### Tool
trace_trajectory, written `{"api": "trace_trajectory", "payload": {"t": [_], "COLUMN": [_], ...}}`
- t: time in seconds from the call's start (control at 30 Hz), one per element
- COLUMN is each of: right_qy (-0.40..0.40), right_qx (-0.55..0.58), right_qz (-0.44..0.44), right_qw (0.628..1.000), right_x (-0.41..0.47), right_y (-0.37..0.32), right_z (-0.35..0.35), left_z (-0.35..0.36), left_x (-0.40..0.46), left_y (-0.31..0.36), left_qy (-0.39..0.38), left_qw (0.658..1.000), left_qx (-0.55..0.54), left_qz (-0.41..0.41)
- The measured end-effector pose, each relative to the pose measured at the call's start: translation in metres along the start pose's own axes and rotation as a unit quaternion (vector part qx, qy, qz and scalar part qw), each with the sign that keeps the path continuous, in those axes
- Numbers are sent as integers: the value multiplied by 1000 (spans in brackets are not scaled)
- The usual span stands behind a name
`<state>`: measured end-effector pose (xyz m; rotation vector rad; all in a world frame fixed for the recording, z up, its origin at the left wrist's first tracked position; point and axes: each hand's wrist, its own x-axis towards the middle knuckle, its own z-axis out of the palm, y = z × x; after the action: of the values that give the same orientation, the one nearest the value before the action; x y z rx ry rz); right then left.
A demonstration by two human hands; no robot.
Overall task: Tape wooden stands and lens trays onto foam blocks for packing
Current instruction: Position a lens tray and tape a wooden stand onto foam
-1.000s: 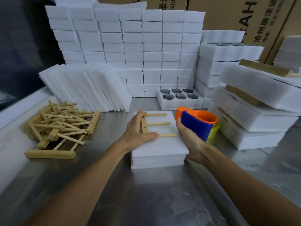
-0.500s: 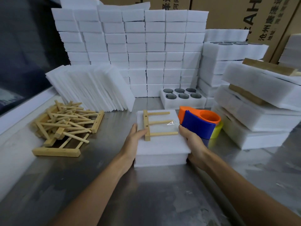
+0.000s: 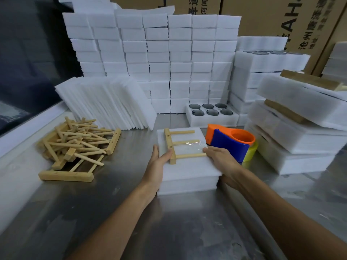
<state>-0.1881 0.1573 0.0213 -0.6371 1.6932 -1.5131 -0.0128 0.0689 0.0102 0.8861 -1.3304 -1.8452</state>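
White foam makes up the block (image 3: 189, 169) in front of the person, lying flat on the steel counter (image 3: 131, 222) with a wooden stand (image 3: 179, 145) on its top face: one crossbar on the left and three pegs running right. A strip of clear tape (image 3: 193, 144) glints over the middle peg, near its right end. The left hand (image 3: 159, 160) lies along the block's left edge, fingers fairly straight, thumb resting by the crossbar; it steadies rather than grips. The right hand (image 3: 219, 156) cups the block's right side, fingers reaching onto the top at the tip of the nearest peg; its lower fingers are hidden behind the block, so how far they curl I cannot tell.

The step in hand looks like the fixing of this stand: one strip is on, and both hands seem to be squaring or turning the block. The dispenser (image 3: 231, 143), orange and blue, sits just right of the block, untouched. The next move probably calls for the right hand to take it up and draw a further strip across the pegs while the left keeps the stand from sliding. More stands wait in a loose pile (image 3: 78, 145) to the left, and a lens tray (image 3: 211, 114) sits behind.
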Motion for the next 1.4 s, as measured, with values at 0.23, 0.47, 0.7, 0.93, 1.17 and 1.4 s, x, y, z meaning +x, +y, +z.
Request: {"api": "trace_trajectory", "payload": {"t": [0.23, 0.47, 0.7, 0.93, 1.17, 1.4], "right_qy": [49, 62, 7, 5, -2, -29], "right_qx": [15, 28, 123, 82, 121, 152], "right_qz": [-12, -14, 12, 10, -20, -41], "right_qw": [999, 998, 992, 997, 992, 987], "right_x": [0, -1, -11, -10, -26, -50], "right_y": [2, 1, 7, 4, 2, -21], "right_z": [1, 5, 4, 3, -5, -24], "left_z": [-1, -2, -1, 1, 7, 24], "left_x": [0, 1, 2, -4, -19, -28], "left_y": [2, 2, -1, -1, -1, 9], "left_qy": [-4, -6, -1, -8, -14, -25], "left_qw": [999, 999, 999, 1000, 997, 996], "left_qx": [33, 43, 38, -1, -75, -83], "left_qz": [6, 1, -10, -9, 18, 38]}}
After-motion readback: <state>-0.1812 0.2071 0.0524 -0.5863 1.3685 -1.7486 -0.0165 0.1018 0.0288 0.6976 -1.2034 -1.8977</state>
